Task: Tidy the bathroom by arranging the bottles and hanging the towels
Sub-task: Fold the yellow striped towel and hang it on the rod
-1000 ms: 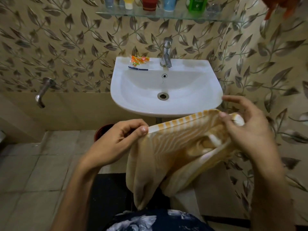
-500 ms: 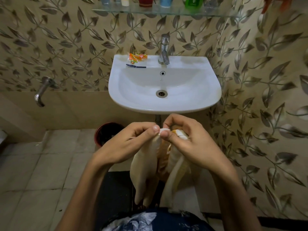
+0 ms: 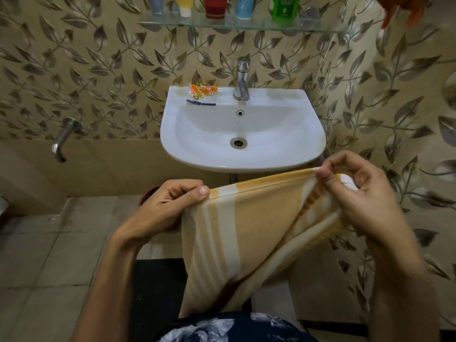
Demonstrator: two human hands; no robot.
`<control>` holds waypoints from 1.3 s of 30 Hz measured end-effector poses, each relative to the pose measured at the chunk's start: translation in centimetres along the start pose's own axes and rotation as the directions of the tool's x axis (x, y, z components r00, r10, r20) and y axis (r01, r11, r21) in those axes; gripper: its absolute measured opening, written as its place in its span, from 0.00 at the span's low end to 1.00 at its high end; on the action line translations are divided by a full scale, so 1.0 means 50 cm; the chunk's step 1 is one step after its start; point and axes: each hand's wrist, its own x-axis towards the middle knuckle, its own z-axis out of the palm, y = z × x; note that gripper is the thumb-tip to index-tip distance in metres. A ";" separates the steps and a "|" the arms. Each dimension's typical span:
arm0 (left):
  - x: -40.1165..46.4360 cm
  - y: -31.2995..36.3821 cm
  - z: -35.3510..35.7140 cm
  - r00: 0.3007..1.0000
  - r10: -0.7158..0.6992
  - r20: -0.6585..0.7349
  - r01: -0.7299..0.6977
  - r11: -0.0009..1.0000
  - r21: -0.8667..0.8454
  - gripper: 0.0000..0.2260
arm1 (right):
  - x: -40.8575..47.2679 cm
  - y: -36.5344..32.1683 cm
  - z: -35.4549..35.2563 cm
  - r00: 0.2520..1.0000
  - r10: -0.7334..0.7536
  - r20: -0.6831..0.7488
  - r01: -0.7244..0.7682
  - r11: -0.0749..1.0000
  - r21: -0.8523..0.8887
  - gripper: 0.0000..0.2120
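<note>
Below the sink (image 3: 246, 166), left hand (image 3: 170, 206) and right hand (image 3: 357, 193) pinch the towel (image 3: 251, 225); its bottom is hidden

Both forearms come in bare, no sleeves, no watch or rings on the left hand (image 3: 170, 206) or right hand (image 3: 365, 201). Below, a dark navy garment (image 3: 229, 329) with pale floral print.

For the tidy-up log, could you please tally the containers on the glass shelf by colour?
Grey: 1
Yellow: 1
Red: 1
Blue: 1
Green: 1
Total: 5 on the glass shelf
</note>
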 end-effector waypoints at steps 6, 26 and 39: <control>0.007 0.003 0.021 0.993 0.057 0.099 -0.059 0.998 0.014 0.14 | -0.011 0.018 0.033 0.985 0.119 0.126 -0.093 0.975 -0.200 0.08; 0.022 -0.004 0.032 0.994 0.008 0.108 -0.003 0.999 -0.043 0.16 | -0.010 -0.024 0.063 0.939 -0.023 0.344 0.002 0.998 0.061 0.12; 0.031 0.003 0.052 0.998 0.038 0.047 -0.042 0.995 0.090 0.11 | -0.006 0.033 0.069 0.946 0.129 0.297 -0.055 0.968 -0.244 0.11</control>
